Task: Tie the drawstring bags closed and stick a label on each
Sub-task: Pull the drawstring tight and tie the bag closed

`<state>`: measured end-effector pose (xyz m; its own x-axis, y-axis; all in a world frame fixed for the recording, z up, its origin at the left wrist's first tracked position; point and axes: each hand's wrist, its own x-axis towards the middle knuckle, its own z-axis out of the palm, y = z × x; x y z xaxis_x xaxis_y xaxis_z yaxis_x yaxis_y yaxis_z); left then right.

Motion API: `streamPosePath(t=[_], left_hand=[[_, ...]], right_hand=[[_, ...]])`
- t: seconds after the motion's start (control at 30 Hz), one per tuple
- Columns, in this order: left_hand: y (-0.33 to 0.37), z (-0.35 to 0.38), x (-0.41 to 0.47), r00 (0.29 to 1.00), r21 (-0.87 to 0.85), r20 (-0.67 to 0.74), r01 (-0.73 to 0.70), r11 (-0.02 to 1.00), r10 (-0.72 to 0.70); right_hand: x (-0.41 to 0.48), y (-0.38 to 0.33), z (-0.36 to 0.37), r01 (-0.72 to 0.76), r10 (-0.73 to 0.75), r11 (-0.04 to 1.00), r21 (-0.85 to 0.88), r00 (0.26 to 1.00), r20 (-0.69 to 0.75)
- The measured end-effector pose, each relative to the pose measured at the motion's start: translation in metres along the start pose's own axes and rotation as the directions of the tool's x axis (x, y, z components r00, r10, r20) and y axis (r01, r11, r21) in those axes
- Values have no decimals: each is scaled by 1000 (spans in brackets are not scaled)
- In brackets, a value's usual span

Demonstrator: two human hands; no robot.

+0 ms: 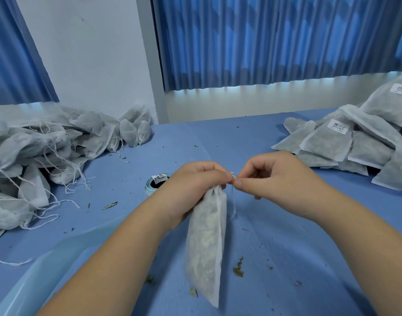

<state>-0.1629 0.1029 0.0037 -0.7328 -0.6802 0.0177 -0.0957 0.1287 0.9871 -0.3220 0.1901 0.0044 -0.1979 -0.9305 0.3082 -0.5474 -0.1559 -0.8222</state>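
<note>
Blue curtains [264,42] across the back, not involved. Blue desk [264,137] carries everything.

Far left: big heap of untied bags [36,144], strings trailing loose. Looks like the supply pile, kept in reach of the left hand. Far right: stack of finished bags [355,142], flat, at least two with white barcode labels showing. Looks like the done pile, kept well apart from the heap so the two don't mix.

Lower left: translucent backing strip [58,258] runs off the frame edge, probably spent label liner.

Centre: held bag [207,236], filled, hanging mouth-up just above the desk between the forearms, so its weight keeps the neck taut for tying. No label visible on it.

Left hand [195,181]: grip curled round the gathered neck, keeping the mouth bunched. Right hand [270,176]: thumb and forefinger pinch the drawstring [233,177] right beside the left fingertips. Judged mid-knot; can't tell if the knot is formed yet.

Label roll [156,182] sits on the desk just behind the left hand, handy for the sticking step, which is not yet done for this bag.

Leaf crumbs [238,269] scattered on the desk, likely spill from the bags.
</note>
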Motion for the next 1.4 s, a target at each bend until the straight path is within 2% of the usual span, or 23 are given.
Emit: streamPosePath(t=[0.13, 0.5, 0.77, 0.83, 0.9, 0.97, 1.03, 1.23, 1.4], left_hand=[[1, 2, 0, 1000, 53, -11, 8, 999, -7], [-1, 2, 3, 994, 76, -105, 2, 997, 6], [-2, 4, 2, 993, 104, -116, -13, 995, 25], [-2, 5, 1, 994, 129, -108, -15, 992, 29], [-5, 4, 3, 993, 181, -111, -18, 983, 39], [-7, 3, 4, 991, 237, -129, -8, 971, 40], [-9, 4, 5, 989, 271, -140, 1, 962, 38], [-10, 9, 8, 970, 408, -202, -40, 912, 132], [-13, 15, 8, 932, 621, -216, -99, 778, 291]], right_hand=[[-1, -1, 1, 25, -24, 999, -30, 999, 33], [1, 1, 1, -104, 101, 994, 39, 992, 77], [4, 0, 5, -77, 90, 971, 225, 995, -50], [5, 1, 8, -62, 79, 984, 167, 992, -94], [3, 2, 10, -18, 21, 1000, 20, 991, -129], [1, 1, 12, 39, -57, 990, -139, 990, -132], [0, 1, 13, 60, -86, 974, -218, 990, -108], [1, 4, 11, 8, -32, 964, -265, 996, -84], [2, 5, 10, -58, 50, 959, -278, 998, -38]])
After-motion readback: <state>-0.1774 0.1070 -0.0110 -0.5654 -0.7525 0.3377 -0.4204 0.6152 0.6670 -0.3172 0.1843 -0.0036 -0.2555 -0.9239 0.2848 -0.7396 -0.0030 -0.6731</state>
